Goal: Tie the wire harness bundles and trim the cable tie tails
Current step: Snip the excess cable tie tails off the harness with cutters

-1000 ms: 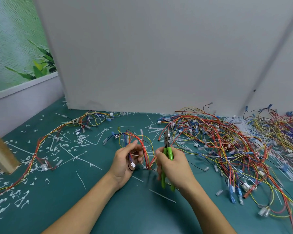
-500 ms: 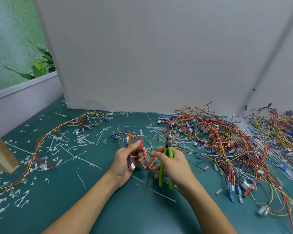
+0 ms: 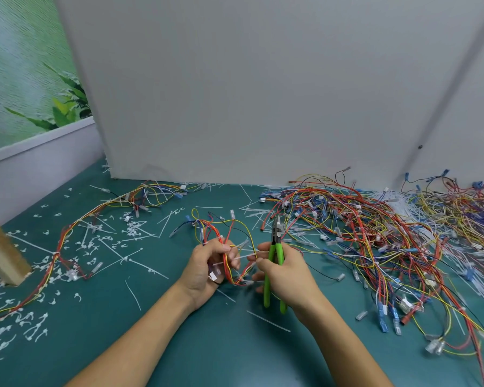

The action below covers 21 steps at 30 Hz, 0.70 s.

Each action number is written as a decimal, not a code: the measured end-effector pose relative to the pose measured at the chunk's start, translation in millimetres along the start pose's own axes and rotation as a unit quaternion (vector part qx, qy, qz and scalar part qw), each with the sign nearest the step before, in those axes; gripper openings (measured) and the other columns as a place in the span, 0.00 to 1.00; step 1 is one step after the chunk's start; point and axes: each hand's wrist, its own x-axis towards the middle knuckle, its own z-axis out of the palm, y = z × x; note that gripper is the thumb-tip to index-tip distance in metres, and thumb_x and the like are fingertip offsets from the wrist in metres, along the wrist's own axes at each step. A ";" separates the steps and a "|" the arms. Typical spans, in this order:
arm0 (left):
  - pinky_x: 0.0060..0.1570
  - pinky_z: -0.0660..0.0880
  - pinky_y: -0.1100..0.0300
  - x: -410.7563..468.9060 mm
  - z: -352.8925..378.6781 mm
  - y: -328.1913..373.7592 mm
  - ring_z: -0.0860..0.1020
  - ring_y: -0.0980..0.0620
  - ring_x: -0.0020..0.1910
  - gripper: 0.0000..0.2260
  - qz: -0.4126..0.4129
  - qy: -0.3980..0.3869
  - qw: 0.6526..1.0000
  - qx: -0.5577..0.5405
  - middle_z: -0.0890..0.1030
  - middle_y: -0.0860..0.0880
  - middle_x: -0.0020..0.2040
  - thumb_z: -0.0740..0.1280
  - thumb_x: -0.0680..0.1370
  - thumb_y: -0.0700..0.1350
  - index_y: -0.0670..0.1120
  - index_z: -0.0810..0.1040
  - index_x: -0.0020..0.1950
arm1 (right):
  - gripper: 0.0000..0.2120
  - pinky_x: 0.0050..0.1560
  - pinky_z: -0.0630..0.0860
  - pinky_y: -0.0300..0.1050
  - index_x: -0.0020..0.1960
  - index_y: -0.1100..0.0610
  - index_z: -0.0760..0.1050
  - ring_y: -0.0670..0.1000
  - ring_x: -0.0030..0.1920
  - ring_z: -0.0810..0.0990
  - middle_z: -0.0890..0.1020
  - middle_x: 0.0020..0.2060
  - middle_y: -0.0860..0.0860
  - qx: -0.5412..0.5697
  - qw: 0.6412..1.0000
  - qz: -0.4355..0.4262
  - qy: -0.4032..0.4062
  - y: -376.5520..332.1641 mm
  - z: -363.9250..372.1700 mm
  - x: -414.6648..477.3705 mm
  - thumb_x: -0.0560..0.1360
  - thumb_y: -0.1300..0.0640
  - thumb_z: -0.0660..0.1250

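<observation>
At frame centre, the wire bundle point(image 3: 230, 272) is being gripped by the left hand point(image 3: 204, 270), its crosswise tie tail point(image 3: 242, 257) being pinched by the right hand point(image 3: 288, 277), which is also clasping the cutters point(image 3: 276, 245).

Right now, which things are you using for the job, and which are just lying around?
In use: left hand holding the wire bundle; right hand gripping the green cutters and pinching the white cable tie.
Lying about: big wire pile, snipped white bits, wooden post.
</observation>
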 end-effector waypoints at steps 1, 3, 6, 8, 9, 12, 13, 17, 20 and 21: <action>0.37 0.72 0.57 -0.2 -0.2 0.4 0.72 0.47 0.33 0.06 0.000 -0.005 1.000 -0.002 0.70 0.45 0.33 0.68 0.65 0.42 0.46 0.71 0.33 | 0.07 0.36 0.82 0.48 0.57 0.56 0.74 0.45 0.32 0.83 0.85 0.49 0.52 0.001 1.000 -0.003 0.000 -0.1 0.1 -0.4 0.81 0.65 0.67; 0.39 0.70 0.55 -0.4 -0.4 0.6 0.73 0.47 0.34 0.06 -0.002 -0.012 1.000 -0.001 0.71 0.46 0.32 0.65 0.67 0.41 0.47 0.72 0.30 | 0.09 0.36 0.82 0.47 0.58 0.57 0.75 0.42 0.31 0.82 0.83 0.45 0.50 -0.004 1.000 -0.013 0.008 0.3 -0.1 -0.6 0.80 0.63 0.71; 0.41 0.70 0.54 -0.8 0.5 0.6 0.74 0.47 0.35 0.08 -0.004 -0.014 1.000 0.002 0.73 0.46 0.33 0.64 0.69 0.41 0.48 0.73 0.29 | 0.09 0.38 0.84 0.49 0.58 0.56 0.76 0.41 0.31 0.81 0.81 0.43 0.50 -0.009 0.999 -0.033 0.021 0.5 -1.0 -0.1 0.80 0.62 0.71; 0.40 0.74 0.56 -0.8 1.1 -0.2 0.76 0.46 0.35 0.07 -0.003 -0.009 1.000 -0.004 0.74 0.45 0.34 0.65 0.69 0.41 0.47 0.74 0.31 | 0.07 0.38 0.84 0.49 0.57 0.56 0.76 0.41 0.32 0.80 0.80 0.42 0.51 -0.005 0.999 -0.043 0.030 0.7 -1.0 0.4 0.80 0.62 0.70; 0.39 0.75 0.56 -0.8 1.6 -0.5 0.76 0.46 0.35 0.06 -0.003 -0.004 1.000 -0.006 0.74 0.44 0.34 0.65 0.69 0.42 0.46 0.74 0.32 | 0.07 0.37 0.84 0.49 0.56 0.55 0.76 0.41 0.32 0.79 0.80 0.41 0.52 -0.003 0.998 -0.045 0.035 0.7 -0.8 0.5 0.80 0.62 0.70; 0.42 0.73 0.53 -1.5 2.8 0.6 0.77 0.45 0.36 0.06 -0.005 0.016 1.000 0.004 0.76 0.43 0.36 0.68 0.70 0.44 0.44 0.75 0.34 | 0.04 0.35 0.83 0.49 0.54 0.56 0.76 0.42 0.32 0.80 0.82 0.41 0.54 0.030 0.997 -0.045 0.058 -0.2 -0.6 0.8 0.81 0.63 0.69; 0.43 0.72 0.53 -1.9 3.4 1.2 0.77 0.45 0.36 0.06 -0.006 0.022 1.000 0.003 0.77 0.43 0.36 0.68 0.70 0.45 0.44 0.75 0.36 | 0.04 0.33 0.82 0.48 0.53 0.56 0.77 0.43 0.31 0.80 0.82 0.39 0.54 0.051 0.995 -0.044 0.067 -0.6 -0.8 1.0 0.81 0.63 0.68; 0.44 0.74 0.54 -2.9 6.2 2.3 0.77 0.45 0.36 0.10 -0.004 0.035 0.999 0.003 0.76 0.42 0.37 0.70 0.71 0.48 0.43 0.75 0.38 | 0.02 0.34 0.82 0.48 0.53 0.57 0.77 0.46 0.30 0.79 0.79 0.33 0.49 0.111 0.989 -0.046 0.087 -2.2 -3.7 2.5 0.81 0.62 0.68; 0.39 0.78 0.57 -3.7 7.7 3.2 0.78 0.45 0.36 0.11 0.007 0.029 1.000 0.006 0.77 0.41 0.38 0.74 0.69 0.49 0.43 0.77 0.38 | 0.05 0.37 0.83 0.51 0.55 0.56 0.76 0.45 0.30 0.78 0.78 0.36 0.50 0.113 0.988 -0.043 0.092 -1.7 -5.0 4.7 0.81 0.61 0.69; 0.39 0.79 0.57 -3.7 7.7 3.2 0.79 0.44 0.37 0.11 0.010 0.026 1.000 0.005 0.78 0.40 0.39 0.75 0.68 0.49 0.43 0.78 0.39 | 0.07 0.38 0.84 0.51 0.56 0.55 0.75 0.44 0.30 0.79 0.78 0.37 0.50 0.103 0.989 -0.043 0.092 -1.3 -4.9 4.9 0.80 0.61 0.70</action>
